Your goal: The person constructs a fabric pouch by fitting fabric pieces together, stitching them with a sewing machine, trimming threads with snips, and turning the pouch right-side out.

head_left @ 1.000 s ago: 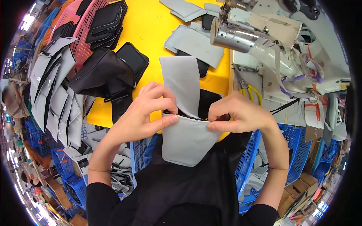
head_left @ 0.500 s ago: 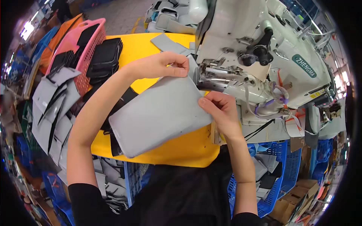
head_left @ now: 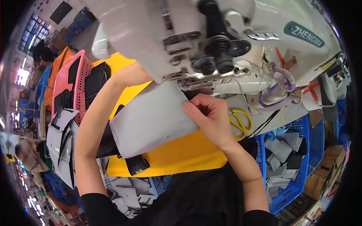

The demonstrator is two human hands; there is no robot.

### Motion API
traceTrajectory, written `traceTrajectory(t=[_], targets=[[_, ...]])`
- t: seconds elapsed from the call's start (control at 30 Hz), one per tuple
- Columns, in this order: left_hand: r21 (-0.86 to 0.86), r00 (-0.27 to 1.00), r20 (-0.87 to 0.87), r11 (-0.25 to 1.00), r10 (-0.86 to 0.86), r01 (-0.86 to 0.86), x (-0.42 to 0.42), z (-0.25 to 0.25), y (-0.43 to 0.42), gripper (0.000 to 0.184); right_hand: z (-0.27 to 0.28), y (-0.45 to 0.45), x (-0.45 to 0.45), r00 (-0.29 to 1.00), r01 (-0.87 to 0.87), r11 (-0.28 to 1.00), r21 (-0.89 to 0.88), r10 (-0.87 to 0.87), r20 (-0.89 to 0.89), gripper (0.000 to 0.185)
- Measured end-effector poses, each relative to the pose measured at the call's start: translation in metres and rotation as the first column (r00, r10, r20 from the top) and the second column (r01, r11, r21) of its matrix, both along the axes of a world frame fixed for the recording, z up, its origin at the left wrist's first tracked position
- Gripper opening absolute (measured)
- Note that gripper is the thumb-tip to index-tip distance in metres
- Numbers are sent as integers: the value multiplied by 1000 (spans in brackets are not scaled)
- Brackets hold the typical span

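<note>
A light grey rectangular fabric piece (head_left: pixel 151 118) with rounded corners and layered edges lies tilted over the yellow work surface (head_left: pixel 181 156). Its upper edge is at the stitching area of a white sewing machine (head_left: pixel 279 19) marked ZHENGMA. My right hand (head_left: pixel 209 116) pinches the right edge of the piece between thumb and curled fingers. The wrist side of my left hand (head_left: pixel 136 74) shows near the top of the piece, but its fingers are hidden behind the machine head. Black presser parts (head_left: pixel 220 52) hang above the fabric.
Yellow-handled scissors (head_left: pixel 241 122) lie right of my right hand. A pink basket (head_left: pixel 83 71) with black pieces stands at left, beside stacked grey panels (head_left: pixel 62 145). A blue crate (head_left: pixel 304 150) of grey and black pieces sits at lower right. A black strap piece (head_left: pixel 136 165) lies at the front edge.
My view has moved closer to the machine, whose head now covers my left fingers, earlier pinching the top corner. The fabric's top has come to the stitching area. The scissors have come into view.
</note>
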State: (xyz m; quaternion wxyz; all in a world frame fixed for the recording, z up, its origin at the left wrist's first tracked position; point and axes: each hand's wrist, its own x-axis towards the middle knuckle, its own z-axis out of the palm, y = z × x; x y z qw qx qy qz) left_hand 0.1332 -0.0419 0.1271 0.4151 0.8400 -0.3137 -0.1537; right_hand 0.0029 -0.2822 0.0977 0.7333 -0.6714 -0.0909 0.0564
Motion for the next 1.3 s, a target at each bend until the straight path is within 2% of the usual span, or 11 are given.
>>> traceTrajectory(t=[0.33, 0.4, 0.47, 0.53, 0.57, 0.63, 0.67, 0.73, 0.9, 1.0, 1.3], targets=[[-215, 992, 2, 969, -126, 124, 90, -53, 30, 33, -6, 15, -1, 991, 116, 990, 82, -121, 62, 23], [-44, 908, 418, 998, -12, 34, 65, -30, 14, 27, -7, 16, -3, 990, 118, 991, 61, -122, 67, 23], [54, 637, 769, 989, 47, -137, 25, -3, -8, 22, -5, 13, -3, 990, 117, 993, 11, -117, 81, 25], [-164, 589, 697, 891, 409, -424, -20, 9, -6, 19, -3, 5, -7, 987, 95, 994, -59, -86, 134, 25], [-316, 613, 376, 718, 695, -620, -55, 12, -2, 18, -3, 2, -7, 982, 90, 990, -111, -69, 177, 26], [-568, 583, -85, 442, 808, -695, -148, 9, -12, 17, -6, 0, -7, 974, 85, 985, -149, -50, 221, 26], [-551, 450, -170, 294, 877, -781, -185, -9, -16, 16, -11, 0, -7, 980, 55, 994, -98, -35, 197, 27], [-606, 107, 145, 174, 984, -776, -211, -65, -18, 22, -16, 2, -3, 987, 5, 1000, 1, -5, 158, 28], [-649, 177, -139, 46, 974, -760, -216, -75, -7, 30, -15, 7, -8, 997, -4, 997, 83, -2, 78, 28], [-456, 360, -520, 104, 774, -884, -214, -68, 25, 37, -19, 11, -9, 996, 43, 984, 170, -56, 72, 29], [-642, 391, -142, 216, 910, -736, -198, -44, 48, 46, -23, 28, 0, 991, 111, 946, 305, -129, 41, 29]])
